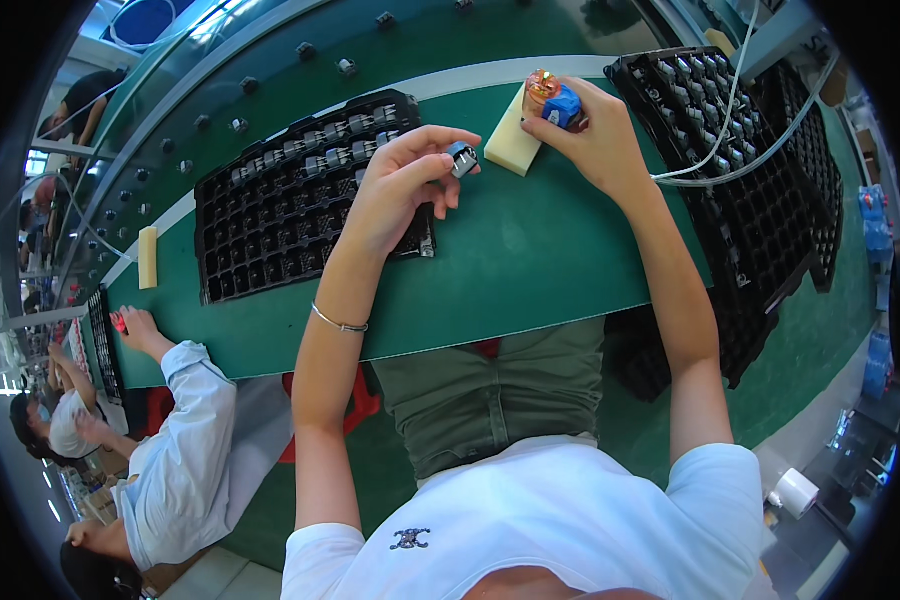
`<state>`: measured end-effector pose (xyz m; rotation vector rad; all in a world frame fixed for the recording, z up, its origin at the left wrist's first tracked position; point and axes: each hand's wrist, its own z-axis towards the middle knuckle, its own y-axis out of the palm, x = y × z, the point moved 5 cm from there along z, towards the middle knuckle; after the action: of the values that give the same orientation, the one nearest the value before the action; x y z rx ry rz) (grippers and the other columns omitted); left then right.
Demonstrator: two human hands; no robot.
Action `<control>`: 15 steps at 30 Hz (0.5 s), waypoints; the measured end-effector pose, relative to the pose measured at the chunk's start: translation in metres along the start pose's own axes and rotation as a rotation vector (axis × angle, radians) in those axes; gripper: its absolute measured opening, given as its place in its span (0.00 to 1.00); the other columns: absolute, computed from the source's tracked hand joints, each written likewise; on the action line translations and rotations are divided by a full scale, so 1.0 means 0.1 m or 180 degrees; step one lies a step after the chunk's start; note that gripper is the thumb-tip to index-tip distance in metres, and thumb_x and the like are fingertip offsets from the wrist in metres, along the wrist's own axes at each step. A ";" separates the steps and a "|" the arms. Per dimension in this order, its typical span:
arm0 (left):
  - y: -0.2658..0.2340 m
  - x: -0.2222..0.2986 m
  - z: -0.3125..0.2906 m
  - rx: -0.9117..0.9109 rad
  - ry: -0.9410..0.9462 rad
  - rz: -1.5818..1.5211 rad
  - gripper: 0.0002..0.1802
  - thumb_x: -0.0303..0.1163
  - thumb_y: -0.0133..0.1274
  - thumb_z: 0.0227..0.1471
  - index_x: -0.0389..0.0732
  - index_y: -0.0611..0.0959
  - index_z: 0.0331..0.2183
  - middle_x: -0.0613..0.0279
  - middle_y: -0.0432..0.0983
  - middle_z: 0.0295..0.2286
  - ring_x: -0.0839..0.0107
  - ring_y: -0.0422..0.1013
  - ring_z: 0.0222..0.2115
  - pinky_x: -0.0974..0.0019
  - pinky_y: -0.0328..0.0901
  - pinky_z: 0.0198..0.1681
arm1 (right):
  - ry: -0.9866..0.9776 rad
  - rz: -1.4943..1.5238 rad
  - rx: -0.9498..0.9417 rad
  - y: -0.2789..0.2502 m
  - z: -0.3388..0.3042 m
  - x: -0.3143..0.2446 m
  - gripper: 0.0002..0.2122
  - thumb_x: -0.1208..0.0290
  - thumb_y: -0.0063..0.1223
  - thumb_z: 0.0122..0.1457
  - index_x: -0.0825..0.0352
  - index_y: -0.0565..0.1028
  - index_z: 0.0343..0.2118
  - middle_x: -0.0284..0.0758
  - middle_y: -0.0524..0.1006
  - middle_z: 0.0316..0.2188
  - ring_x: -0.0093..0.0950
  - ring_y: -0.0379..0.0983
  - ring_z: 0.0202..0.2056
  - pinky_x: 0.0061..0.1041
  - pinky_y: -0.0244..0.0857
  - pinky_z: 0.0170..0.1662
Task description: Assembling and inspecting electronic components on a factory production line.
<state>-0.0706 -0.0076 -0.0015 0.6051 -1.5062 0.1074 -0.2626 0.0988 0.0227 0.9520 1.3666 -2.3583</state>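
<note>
My left hand [410,180] pinches a small metal component [463,158], silver with a dark top, between thumb and fingertips above the green tabletop [510,250]. My right hand [598,135] grips a small orange, see-through bottle [542,88] with a blue part around its side. Right beneath that bottle lies a pale yellow foam block [515,140]. Left of my left hand is a black compartment tray [270,245], its far rows holding several metal components. Another black tray [705,120], partly filled with similar parts, sits to the right of my right hand.
A green conveyor [490,35] carrying spaced small parts runs beyond the table. A pale tube [715,180] crosses the right tray. More black trays [740,330] overhang at right. At left, a co-worker's hand [142,330] holds something red, near another yellow block [148,258].
</note>
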 end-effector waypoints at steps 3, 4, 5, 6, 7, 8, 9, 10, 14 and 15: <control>0.01 0.02 0.00 0.0103 0.0074 -0.0209 0.16 0.29 0.46 0.55 0.33 0.79 0.44 0.59 0.76 0.30 0.79 0.71 0.20 0.78 0.66 0.21 | -0.0233 0.0078 0.0108 0.05 0.11 0.08 0.23 0.61 0.66 0.49 0.71 0.75 0.44 0.36 0.78 0.31 0.22 0.73 0.29 0.22 0.69 0.36; -0.01 0.01 0.00 0.0141 0.0054 -0.0346 0.15 0.30 0.45 0.56 0.33 0.79 0.43 0.60 0.74 0.28 0.78 0.70 0.20 0.77 0.65 0.20 | -0.0268 0.0082 0.0092 0.06 0.19 0.08 0.23 0.61 0.66 0.49 0.71 0.75 0.44 0.36 0.78 0.31 0.22 0.73 0.29 0.22 0.69 0.36; -0.04 -0.01 0.01 0.0181 0.0036 -0.0485 0.15 0.31 0.44 0.57 0.33 0.78 0.41 0.61 0.73 0.26 0.76 0.70 0.20 0.76 0.65 0.20 | -0.0170 0.0080 -0.0053 0.08 0.30 0.09 0.22 0.60 0.65 0.50 0.71 0.76 0.43 0.36 0.78 0.30 0.22 0.73 0.29 0.22 0.69 0.37; -0.08 -0.02 0.02 0.0211 0.0067 -0.0486 0.15 0.31 0.44 0.57 0.33 0.78 0.41 0.61 0.73 0.26 0.76 0.70 0.20 0.76 0.65 0.20 | -0.0073 0.0078 -0.0198 0.12 0.43 0.12 0.21 0.60 0.64 0.50 0.70 0.76 0.42 0.37 0.78 0.29 0.22 0.74 0.29 0.23 0.70 0.37; -0.12 -0.04 0.03 0.0211 0.0074 -0.0682 0.13 0.32 0.44 0.58 0.34 0.78 0.39 0.62 0.71 0.24 0.75 0.70 0.19 0.75 0.64 0.19 | -0.0144 0.0111 -0.0116 0.15 0.60 0.18 0.21 0.56 0.63 0.50 0.71 0.77 0.39 0.37 0.78 0.26 0.24 0.74 0.27 0.24 0.69 0.36; -0.15 -0.06 0.05 0.0201 0.0080 -0.0885 0.12 0.33 0.44 0.59 0.35 0.77 0.37 0.63 0.69 0.23 0.74 0.70 0.18 0.75 0.64 0.19 | -0.0176 0.0099 -0.0131 0.20 0.78 0.25 0.21 0.56 0.63 0.50 0.71 0.77 0.39 0.37 0.78 0.26 0.24 0.74 0.27 0.24 0.69 0.36; -0.18 -0.03 0.03 0.0264 0.0070 -0.1003 0.10 0.34 0.45 0.59 0.37 0.74 0.35 0.64 0.67 0.21 0.73 0.69 0.17 0.74 0.63 0.18 | -0.0169 0.0005 -0.0122 0.27 0.98 0.28 0.22 0.54 0.62 0.50 0.71 0.77 0.37 0.38 0.78 0.25 0.25 0.75 0.27 0.24 0.69 0.35; -0.21 -0.04 0.03 0.0284 0.0115 -0.1006 0.10 0.34 0.45 0.59 0.37 0.74 0.35 0.64 0.67 0.21 0.73 0.69 0.17 0.74 0.63 0.18 | -0.0147 -0.0113 -0.0111 0.32 1.16 0.34 0.23 0.52 0.62 0.49 0.71 0.78 0.36 0.39 0.78 0.24 0.25 0.75 0.27 0.25 0.69 0.35; -0.23 -0.08 0.06 0.0241 0.0107 -0.1327 0.07 0.31 0.50 0.57 0.39 0.73 0.36 0.62 0.70 0.22 0.72 0.70 0.17 0.74 0.63 0.17 | -0.0253 -0.0088 0.0101 0.64 1.63 0.59 0.24 0.50 0.60 0.49 0.71 0.78 0.36 0.42 0.79 0.26 0.31 0.77 0.28 0.29 0.70 0.36; -0.23 -0.07 0.06 0.0307 0.0133 -0.1275 0.07 0.30 0.50 0.57 0.39 0.73 0.37 0.62 0.71 0.23 0.72 0.70 0.18 0.74 0.64 0.18 | -0.0374 -0.0458 0.0250 0.69 1.69 0.60 0.24 0.50 0.60 0.49 0.71 0.78 0.36 0.43 0.80 0.27 0.35 0.78 0.29 0.31 0.70 0.37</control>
<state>-0.0668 -0.0277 -0.0154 0.9649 -1.3188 -0.1163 -0.3417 -0.0738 -0.0046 0.7439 1.3478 -2.5466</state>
